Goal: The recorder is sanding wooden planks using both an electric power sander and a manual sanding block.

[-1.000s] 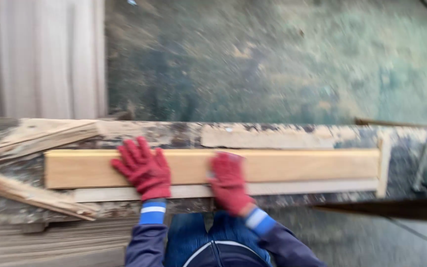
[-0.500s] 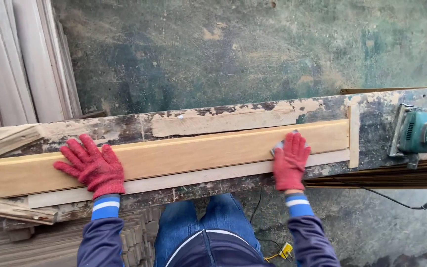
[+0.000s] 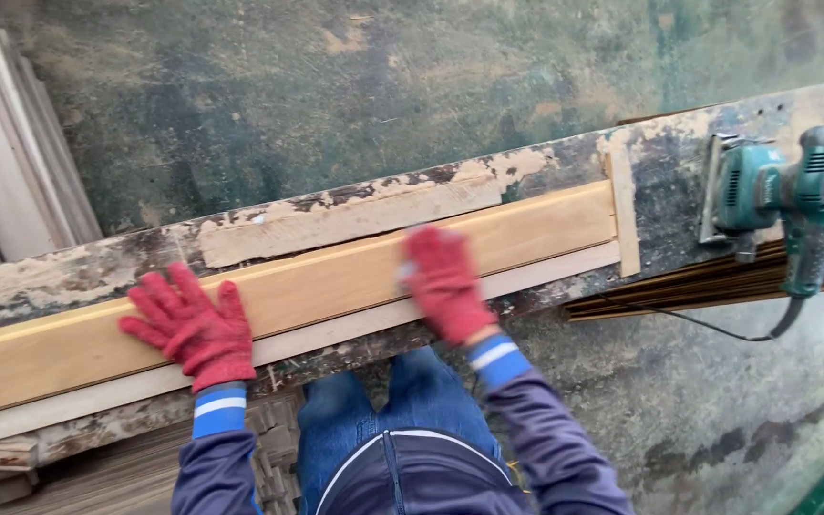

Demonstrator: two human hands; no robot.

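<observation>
A long pale wooden board (image 3: 336,281) lies along a worn, paint-flaked workbench (image 3: 69,272), on top of a thinner light strip (image 3: 336,334). My left hand (image 3: 191,329), in a red glove, rests flat on the board with its fingers spread. My right hand (image 3: 442,284), also in a red glove, is blurred and presses on the board near its middle. A small pale piece of sandpaper (image 3: 403,272) shows at the edge of its palm. A wooden stop (image 3: 624,215) stands across the board's right end.
A teal electric sander (image 3: 774,195) lies on the bench's right end, its cord (image 3: 708,324) hanging down. Thin strips (image 3: 717,281) are stacked under it. Pale planks (image 3: 2,172) lean at the far left. My knees in jeans (image 3: 374,420) are below the bench.
My right hand has slid left along the board from near its right end to its middle. My left hand stays flat on the board. The camera has swung to the right.
</observation>
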